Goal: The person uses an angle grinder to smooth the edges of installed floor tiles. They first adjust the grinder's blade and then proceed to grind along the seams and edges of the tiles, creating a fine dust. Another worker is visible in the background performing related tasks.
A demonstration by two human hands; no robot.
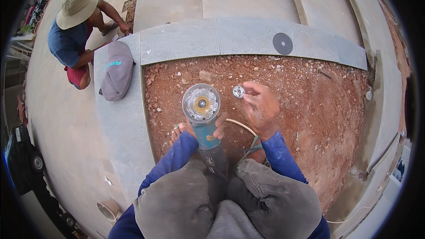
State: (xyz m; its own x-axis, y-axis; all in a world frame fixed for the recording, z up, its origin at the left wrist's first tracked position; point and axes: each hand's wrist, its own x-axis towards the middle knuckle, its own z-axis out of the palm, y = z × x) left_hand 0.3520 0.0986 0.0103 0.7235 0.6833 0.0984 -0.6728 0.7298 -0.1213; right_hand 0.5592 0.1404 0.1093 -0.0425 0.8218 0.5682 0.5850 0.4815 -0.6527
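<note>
My left hand (220, 126) is wrapped round the body of a blue-green angle grinder (206, 133), its fingertips showing on the right side. The grinder's round guard and bare spindle face up, with no disc on them. Off to the right, my right hand (262, 108) pinches a small round metal flange nut (239, 91) between thumb and fingers, apart from the grinder. A dark cutting disc (283, 44) lies flat on the grey stone slabs (181, 42) beyond my hands.
Reddish soil with pebbles (318, 119) lies inside the slab border. A grey cap (117, 71) rests on the left slab. A pale cable (242, 126) curves by my foot. At the far left a person in a hat (71, 40) crouches. A bucket (108, 209) sits lower left.
</note>
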